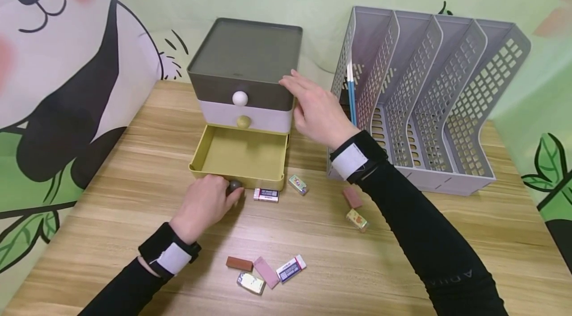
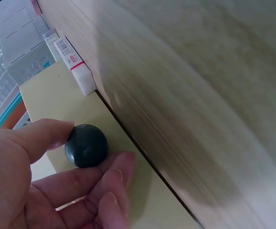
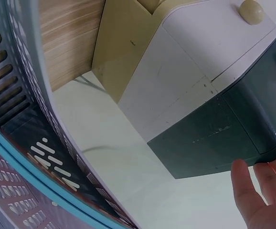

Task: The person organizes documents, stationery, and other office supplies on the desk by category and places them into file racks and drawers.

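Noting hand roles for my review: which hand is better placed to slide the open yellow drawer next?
Probably the left hand: it pinches the dark round knob of the yellow drawer. The right hand is up at the corner of the dark top drawer, away from that knob.

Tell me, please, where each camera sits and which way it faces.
Head: on the head, looking forward and down at the drawer unit; left hand, right hand and sleeved forearms show.
Left wrist: worn there, facing the dark knob; part of that hand shows.
Right wrist: worn there, facing the drawer unit's side; part of that hand shows.
Head and left wrist share the knob.
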Demonstrator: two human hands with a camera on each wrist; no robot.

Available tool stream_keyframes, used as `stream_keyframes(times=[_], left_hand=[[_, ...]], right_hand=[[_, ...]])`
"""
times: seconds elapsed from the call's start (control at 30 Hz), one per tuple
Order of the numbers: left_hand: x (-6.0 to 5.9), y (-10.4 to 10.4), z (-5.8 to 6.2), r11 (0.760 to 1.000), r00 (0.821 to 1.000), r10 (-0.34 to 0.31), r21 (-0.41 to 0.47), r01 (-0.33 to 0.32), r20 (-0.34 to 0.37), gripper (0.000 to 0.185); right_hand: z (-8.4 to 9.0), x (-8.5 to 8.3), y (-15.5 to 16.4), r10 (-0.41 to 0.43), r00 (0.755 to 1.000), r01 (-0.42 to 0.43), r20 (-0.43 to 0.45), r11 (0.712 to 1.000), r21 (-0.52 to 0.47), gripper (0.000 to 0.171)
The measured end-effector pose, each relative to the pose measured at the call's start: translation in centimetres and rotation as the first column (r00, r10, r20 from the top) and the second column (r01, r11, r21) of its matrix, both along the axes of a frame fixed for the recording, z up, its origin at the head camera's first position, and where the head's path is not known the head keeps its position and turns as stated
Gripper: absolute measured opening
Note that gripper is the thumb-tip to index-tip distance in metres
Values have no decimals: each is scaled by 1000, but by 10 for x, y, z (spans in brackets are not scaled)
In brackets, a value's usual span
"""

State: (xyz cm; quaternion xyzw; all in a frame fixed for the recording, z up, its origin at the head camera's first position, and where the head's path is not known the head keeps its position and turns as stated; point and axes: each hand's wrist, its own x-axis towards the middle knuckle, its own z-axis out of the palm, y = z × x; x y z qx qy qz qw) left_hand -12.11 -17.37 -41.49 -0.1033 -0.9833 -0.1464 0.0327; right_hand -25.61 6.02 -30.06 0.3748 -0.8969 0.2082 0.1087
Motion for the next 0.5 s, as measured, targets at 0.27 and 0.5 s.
stream_keyframes(times=[0.27, 0.5], left_hand=[[0, 1, 1, 1000, 1000, 5, -14, -4, 9, 44], [1, 0, 0, 1000, 1000, 10, -16, -10, 15, 43]], right_hand=[[-3, 2, 1, 22, 1000, -21, 19, 999, -42, 58], [-4, 2, 3, 33, 999, -31, 42, 998, -49, 60]])
